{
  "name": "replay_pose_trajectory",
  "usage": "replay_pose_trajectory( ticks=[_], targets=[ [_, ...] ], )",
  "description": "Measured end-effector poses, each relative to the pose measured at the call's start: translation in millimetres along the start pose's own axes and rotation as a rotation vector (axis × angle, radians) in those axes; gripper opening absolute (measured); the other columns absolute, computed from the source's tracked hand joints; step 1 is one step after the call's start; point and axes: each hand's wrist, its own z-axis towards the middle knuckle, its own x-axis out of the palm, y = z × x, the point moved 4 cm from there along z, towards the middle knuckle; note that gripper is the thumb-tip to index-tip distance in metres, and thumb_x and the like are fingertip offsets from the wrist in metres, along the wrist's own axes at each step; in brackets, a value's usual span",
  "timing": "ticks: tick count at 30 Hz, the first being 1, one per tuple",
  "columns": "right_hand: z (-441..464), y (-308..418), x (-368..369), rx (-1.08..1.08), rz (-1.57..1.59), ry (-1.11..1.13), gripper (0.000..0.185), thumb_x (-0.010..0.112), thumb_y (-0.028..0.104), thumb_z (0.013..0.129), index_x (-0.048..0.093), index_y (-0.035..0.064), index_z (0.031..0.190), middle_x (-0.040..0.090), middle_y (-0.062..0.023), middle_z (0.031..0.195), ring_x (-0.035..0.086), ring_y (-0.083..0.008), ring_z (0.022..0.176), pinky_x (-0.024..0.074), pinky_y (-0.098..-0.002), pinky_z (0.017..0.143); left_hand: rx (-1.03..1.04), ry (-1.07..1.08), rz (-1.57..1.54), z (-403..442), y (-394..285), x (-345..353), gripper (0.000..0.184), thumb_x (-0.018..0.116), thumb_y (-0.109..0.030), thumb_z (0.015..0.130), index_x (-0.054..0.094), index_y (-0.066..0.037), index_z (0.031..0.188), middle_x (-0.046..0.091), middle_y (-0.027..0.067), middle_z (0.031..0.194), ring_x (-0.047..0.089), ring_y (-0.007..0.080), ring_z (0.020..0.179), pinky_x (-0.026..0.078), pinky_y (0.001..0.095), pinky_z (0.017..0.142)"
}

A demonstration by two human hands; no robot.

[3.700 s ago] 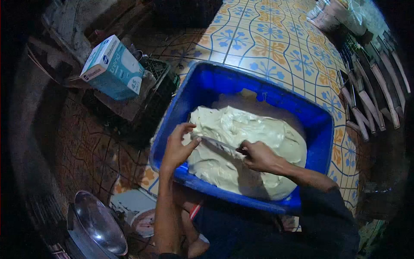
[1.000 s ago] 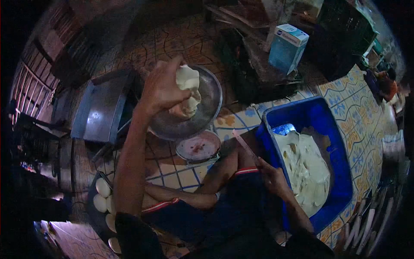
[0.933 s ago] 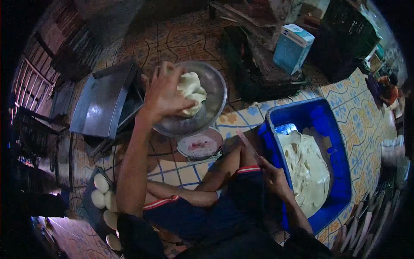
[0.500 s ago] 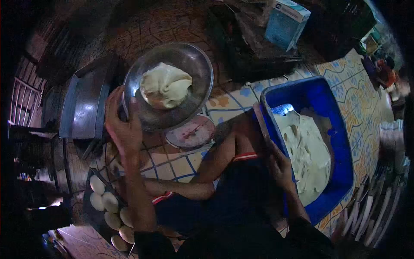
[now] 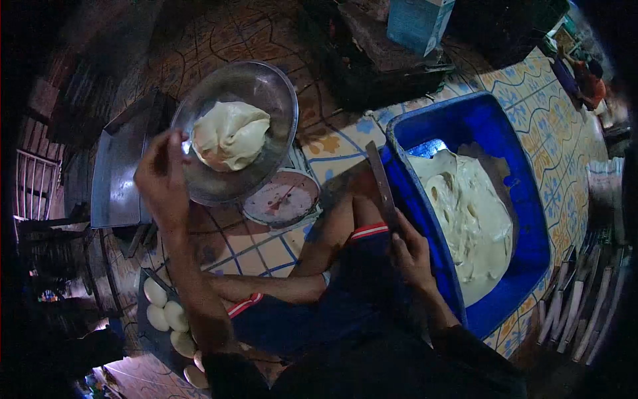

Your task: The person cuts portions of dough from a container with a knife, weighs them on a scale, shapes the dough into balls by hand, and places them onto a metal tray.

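Observation:
A lump of pale dough (image 5: 231, 135) lies in the round metal bowl (image 5: 278, 100), which sits on a scale with a stained round dial (image 5: 282, 197). My left hand (image 5: 163, 179) is at the bowl's left rim, fingers bent and apart, holding nothing. My right hand (image 5: 411, 253) grips a long flat blade (image 5: 380, 176), pointing up beside the near left wall of the blue tub (image 5: 425, 179). A large mass of soft dough (image 5: 468, 219) fills much of the tub.
Several dough balls (image 5: 175, 316) rest on a dark tray at lower left. An empty metal tray (image 5: 119, 176) stands left of the bowl. A blue box (image 5: 417, 25) tops a dark crate (image 5: 392, 86). Long slats (image 5: 575, 309) lie at right. Another person (image 5: 586, 83) is at far upper right.
The blade was in both hands over the tub; then my left hand carried dough to the bowl and released it. My left hand has since drawn back to the rim. The view has turned left.

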Motion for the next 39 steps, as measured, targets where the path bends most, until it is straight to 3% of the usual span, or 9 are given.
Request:
replay_pose_trajectory(
  ticks=[8,10,16,21,23,29,34,36,39],
  targets=[
    [59.1,115.8,59.1,-0.725,-0.171,-0.074,0.05,0.043,0.005,0.096,0.032,0.0064,0.145,0.062,-0.0089,0.09,0.056,-0.0096,0.068,0.0485,-0.0254,0.059,0.277,0.391,0.57,40.4,-0.6,68.7,0.038,0.064,-0.026,0.085,0.061,-0.003,0.115,0.058,0.0196,0.118,0.059,0.0385,0.103,0.046,0.0451,0.091],
    [76.5,170.8,89.7,-0.198,0.18,0.151,0.044,0.043,0.005,0.095,0.04,0.0014,0.139,0.065,-0.0148,0.096,0.061,-0.0168,0.082,0.0504,-0.032,0.073,0.296,0.417,0.645,47.5,-6.0,65.1,0.033,0.062,-0.022,0.086,0.062,-0.003,0.113,0.059,0.019,0.115,0.06,0.0388,0.101,0.048,0.0451,0.088],
    [129.4,175.1,200.8,-0.396,-0.06,0.213,0.038,0.047,0.007,0.09,0.048,-0.0063,0.125,0.062,-0.0292,0.104,0.061,-0.0381,0.1,0.0449,-0.0424,0.088,0.323,0.076,0.356,64.9,-44.0,41.8,0.018,0.055,-0.017,0.09,0.06,0.001,0.094,0.062,0.0254,0.087,0.06,0.043,0.084,0.047,0.0484,0.071],
    [36.1,142.2,197.1,-0.35,0.039,0.316,0.046,0.046,0.006,0.091,0.039,-0.0048,0.135,0.062,-0.0288,0.104,0.063,-0.0334,0.097,0.0465,-0.0405,0.084,0.185,-0.024,0.187,79.5,-55.8,31.7,0.03,0.048,-0.027,0.097,0.056,0.002,0.1,0.062,0.0279,0.095,0.059,0.0448,0.093,0.045,0.051,0.072],
    [61.4,158.8,204.5,-0.415,0.146,0.272,0.049,0.047,0.011,0.093,0.036,-0.0059,0.138,0.062,-0.0158,0.098,0.057,-0.0171,0.089,0.0467,-0.0284,0.081,0.211,-0.027,0.13,65.0,-72.5,36.9,0.032,0.046,-0.028,0.098,0.056,0.002,0.098,0.062,0.0266,0.091,0.061,0.042,0.088,0.046,0.0485,0.071],
    [107.3,196.8,217.8,-0.636,0.164,0.429,0.05,0.046,0.013,0.096,0.031,-0.0045,0.141,0.061,-0.009,0.1,0.056,-0.0162,0.086,0.047,-0.0287,0.077,0.228,-0.155,-0.308,2.3,-159.0,23.9,0.032,0.043,-0.031,0.099,0.048,0.0,0.103,0.052,0.0149,0.087,0.051,0.0214,0.079,0.044,0.0359,0.072],
    [68.2,136.6,209.3,-0.114,0.204,0.766,0.051,0.043,0.011,0.098,0.027,0.0037,0.146,0.057,-0.0093,0.114,0.054,-0.0207,0.109,0.0429,-0.0283,0.092,0.556,0.504,0.327,-173.1,-178.8,152.5,0.068,0.06,-0.034,0.087,0.032,0.008,0.133,0.044,0.0304,0.119,0.05,0.0389,0.105,0.04,0.0469,0.096],
    [50.7,104.4,178.8,0.02,0.224,0.692,0.052,0.043,0.011,0.098,0.027,0.0104,0.148,0.053,-0.0112,0.124,0.047,-0.0198,0.12,0.0352,-0.0286,0.101,0.579,1.39,-0.122,-244.5,-186.4,177.1,0.05,0.062,-0.028,0.087,0.048,0.002,0.125,0.058,0.0214,0.111,0.06,0.0297,0.089,0.047,0.042,0.081],
    [33.4,62.7,105.1,-0.41,-0.075,0.476,0.049,0.045,0.011,0.097,0.033,0.0063,0.145,0.048,-0.014,0.134,0.044,-0.0203,0.125,0.0331,-0.0317,0.104,0.34,1.053,-0.24,-217.1,-202.5,137.7,0.045,0.065,-0.025,0.085,0.055,0.001,0.121,0.064,0.0196,0.103,0.064,0.029,0.087,0.048,0.0434,0.082]
  ],
)
